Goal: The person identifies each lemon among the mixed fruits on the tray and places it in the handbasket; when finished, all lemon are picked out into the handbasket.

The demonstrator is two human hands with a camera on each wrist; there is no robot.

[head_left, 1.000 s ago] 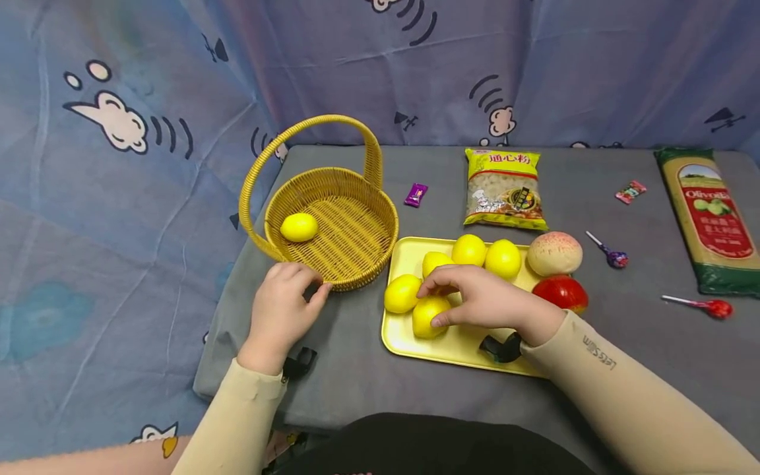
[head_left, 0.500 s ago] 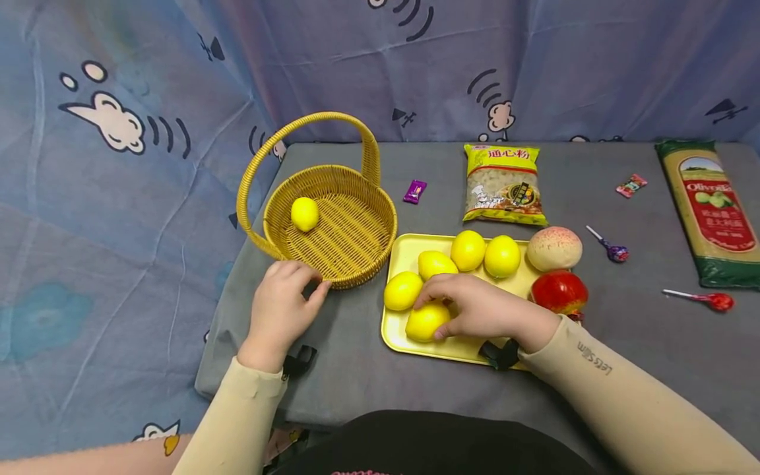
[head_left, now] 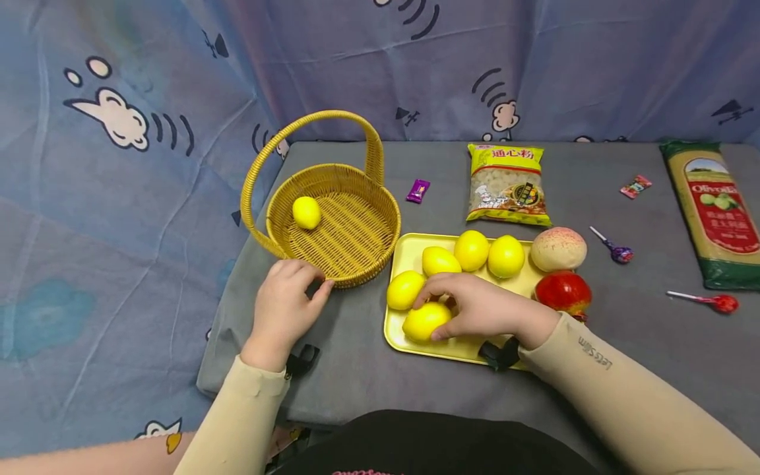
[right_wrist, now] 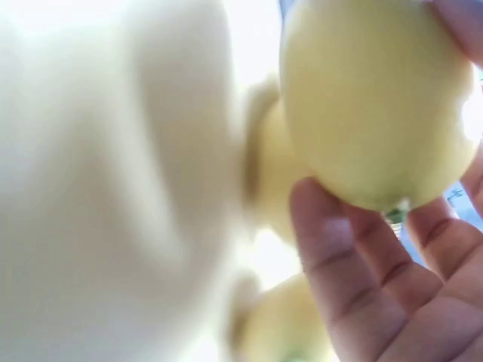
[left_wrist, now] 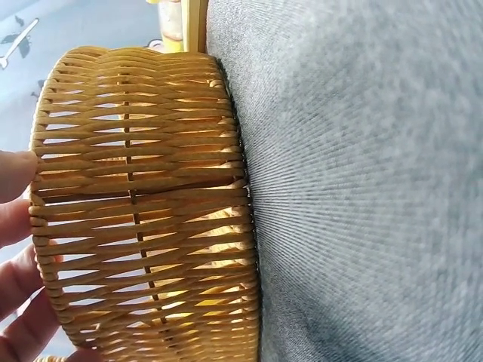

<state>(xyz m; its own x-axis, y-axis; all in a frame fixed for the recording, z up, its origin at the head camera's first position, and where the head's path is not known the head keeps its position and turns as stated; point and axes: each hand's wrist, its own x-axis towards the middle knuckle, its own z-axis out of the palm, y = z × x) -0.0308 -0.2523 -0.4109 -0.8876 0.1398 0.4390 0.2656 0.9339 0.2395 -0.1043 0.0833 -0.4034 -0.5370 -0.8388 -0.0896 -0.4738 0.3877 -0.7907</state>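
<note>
Grasping lemon (head_left: pixel 426 322), right hand (head_left: pixel 475 305) curled over tray (head_left: pixel 525 284); left hand (head_left: pixel 289 297) apparently pinching basket rim (left_wrist: pixel 47 177).

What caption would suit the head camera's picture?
Left hand holds a wicker basket by its rim; right hand holds a lemon, yellow tray beneath.

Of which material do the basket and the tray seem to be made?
Basket: woven strands with slight sheen, probably rattan or plastic imitation, by the open weave. Tray: probably smooth plastic, perhaps painted metal, by its even yellow colour and thin rim.
</note>
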